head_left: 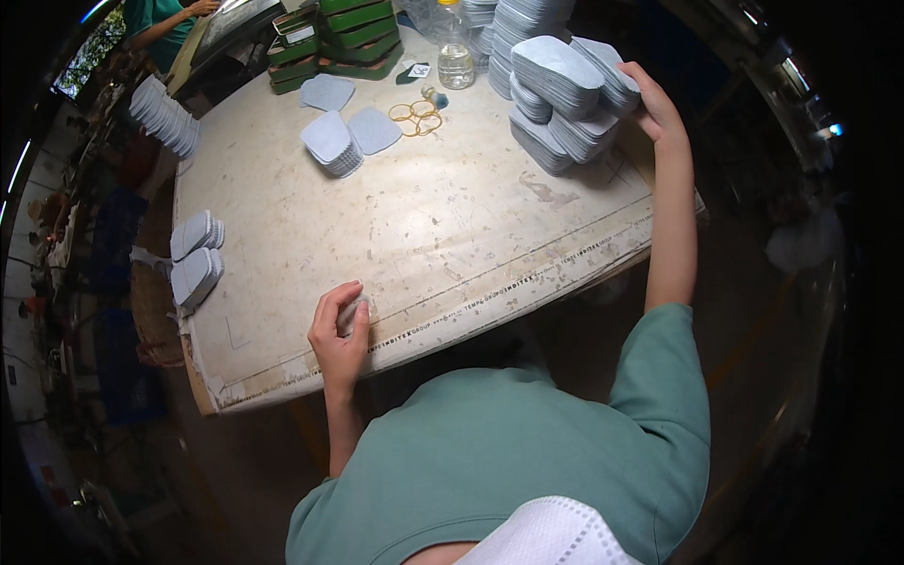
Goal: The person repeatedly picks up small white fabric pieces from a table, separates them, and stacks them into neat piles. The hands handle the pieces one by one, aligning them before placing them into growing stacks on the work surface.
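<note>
At the table's right side, stacks of pale grey, round-ended flat pieces (557, 71) lie piled on one another. My right hand (656, 108) reaches out to the pile's outer end, its fingers closed on the top right stack of grey pieces (607, 75). Close to the front edge, my left hand (341, 330) rests on the table with curled fingers. Something small and greyish shows between its thumb and fingers, too hidden to name. A squarish stack of grey pieces (331, 141) stands mid-table beyond the left hand, beside one loose flat piece (375, 130).
Yellow rubber bands (414, 118) lie near a clear bottle (456, 64) of liquid. Green trays (358, 38) stand at the back. More grey stacks sit along the left edge (196, 273) and far left (165, 115). Another person's arm (160, 33) shows at the far left.
</note>
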The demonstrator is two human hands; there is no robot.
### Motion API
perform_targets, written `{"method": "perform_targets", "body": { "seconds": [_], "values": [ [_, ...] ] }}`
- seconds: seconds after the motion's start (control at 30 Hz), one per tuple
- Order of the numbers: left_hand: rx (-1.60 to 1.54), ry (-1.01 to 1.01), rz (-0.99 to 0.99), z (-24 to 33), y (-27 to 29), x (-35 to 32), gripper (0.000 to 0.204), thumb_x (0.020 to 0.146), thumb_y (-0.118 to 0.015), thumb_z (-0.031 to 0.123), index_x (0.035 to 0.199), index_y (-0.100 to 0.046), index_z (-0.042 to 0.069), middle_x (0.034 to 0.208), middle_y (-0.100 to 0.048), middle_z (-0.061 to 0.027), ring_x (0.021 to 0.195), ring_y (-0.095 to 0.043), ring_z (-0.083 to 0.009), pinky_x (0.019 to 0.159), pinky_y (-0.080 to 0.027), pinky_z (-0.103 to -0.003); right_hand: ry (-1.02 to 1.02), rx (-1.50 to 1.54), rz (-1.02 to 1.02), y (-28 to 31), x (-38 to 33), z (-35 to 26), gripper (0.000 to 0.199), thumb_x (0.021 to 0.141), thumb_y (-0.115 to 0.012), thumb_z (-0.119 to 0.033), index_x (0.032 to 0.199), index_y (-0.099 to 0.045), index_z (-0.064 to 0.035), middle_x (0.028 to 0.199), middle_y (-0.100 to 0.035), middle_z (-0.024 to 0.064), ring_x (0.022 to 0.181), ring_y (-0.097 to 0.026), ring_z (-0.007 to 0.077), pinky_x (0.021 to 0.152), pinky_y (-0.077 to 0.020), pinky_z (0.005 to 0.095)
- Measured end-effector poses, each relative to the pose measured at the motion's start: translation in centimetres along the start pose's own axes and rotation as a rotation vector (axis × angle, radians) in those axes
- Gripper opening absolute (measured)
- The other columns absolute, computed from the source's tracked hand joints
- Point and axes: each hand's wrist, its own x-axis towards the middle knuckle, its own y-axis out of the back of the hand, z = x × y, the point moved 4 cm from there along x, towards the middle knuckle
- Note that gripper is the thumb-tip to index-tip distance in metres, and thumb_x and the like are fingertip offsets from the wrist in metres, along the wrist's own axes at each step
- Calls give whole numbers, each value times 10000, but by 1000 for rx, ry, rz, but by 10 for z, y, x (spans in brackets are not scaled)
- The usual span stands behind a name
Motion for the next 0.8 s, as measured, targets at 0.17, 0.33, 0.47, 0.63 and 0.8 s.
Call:
{"method": "perform_targets", "body": {
  "seconds": [0.17, 0.33, 0.47, 0.63, 0.8],
  "values": [
    [-13, 15, 12, -4, 5, -2, 197, 865, -606, 21, 1053, -651, -16, 1086, -661, -135, 1010, -643, -219, 901, -512, -317, 14, 97, 1, 4, -7, -6, 481, 931, -630, -408, 1232, -615, -33, 1185, -631, 37, 1085, -560, 143, 947, -438, 323],
    [-32, 47, 111, -19, 42, 4, 220, 887, -598, 33, 1099, -646, -4, 1105, -659, -109, 1037, -625, -195, 909, -505, -318, -16, 145, -18, 14, -4, -4, 492, 930, -639, -414, 1224, -623, -19, 1199, -630, 53, 1123, -544, 162, 993, -404, 336],
    [185, 8, 356, -49, 132, 23, 240, 918, -609, 75, 1146, -627, -1, 1132, -650, -102, 1046, -612, -183, 896, -506, -318, 16, 143, 2, 21, -3, -4, 499, 949, -618, -393, 1270, -589, -12, 1207, -621, 79, 1084, -558, 155, 992, -394, 336],
    [329, 148, 630, -122, 272, 89, 419, 925, -663, 288, 1212, -594, -9, 1241, -599, -168, 1066, -610, -235, 879, -504, -345, 562, -120, 350, 13, -60, -34, 445, 965, -605, -218, 1325, -533, 35, 1333, -564, 162, 1303, -460, 210, 1138, -274, 335],
    [223, 576, 286, -196, 291, 121, 685, 913, -568, 565, 1233, -603, -39, 1206, -647, -162, 1164, -570, -220, 1010, -396, -309, 1066, -462, 398, -57, -165, -34, 263, 971, -523, -20, 1190, -576, 116, 1252, -606, 187, 1185, -563, 214, 1033, -424, 306]
  ]
}}
